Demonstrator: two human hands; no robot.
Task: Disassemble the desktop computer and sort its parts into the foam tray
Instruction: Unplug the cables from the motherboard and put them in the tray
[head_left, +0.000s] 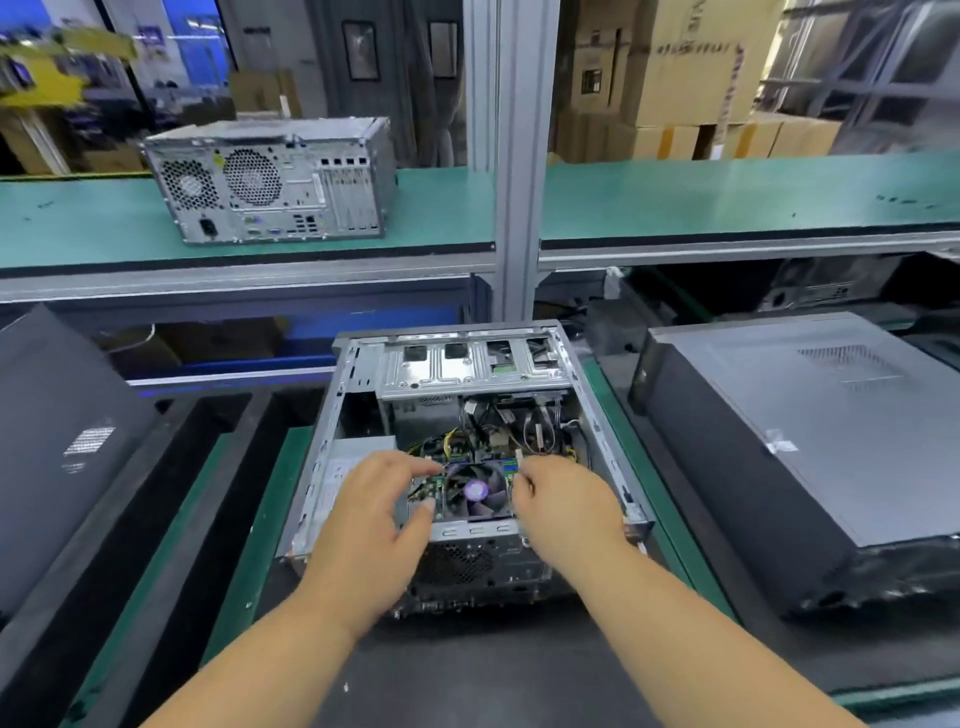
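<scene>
An open grey metal desktop computer case (462, 441) lies on its side on the green-matted workbench (670, 499), its side panel off and its inside facing up. At its far end sits a silver drive cage (470, 364); below that, bundles of black, yellow and grey cables (498, 431) run over the green motherboard. Near the case's close end a round black cooling fan with a purple centre label (477, 491) sits on the board.

Both bare hands reach into the case on either side of this fan. The left hand (379, 514) has its fingers curled, fingertips at the fan's upper-left corner and thumb at its lower-left edge; whether they actually grip the fan frame cannot be told. The right hand (563, 506) pinches something small and pale at the fan's upper-right corner, too blurred to identify.

A black foam tray with long compartments (218, 467) lies to the left of the case. A closed grey computer tower (810, 441) lies flat to the right. On the upper green shelf (727, 197) stands another silver computer chassis (270, 179), rear panel facing the camera.
</scene>
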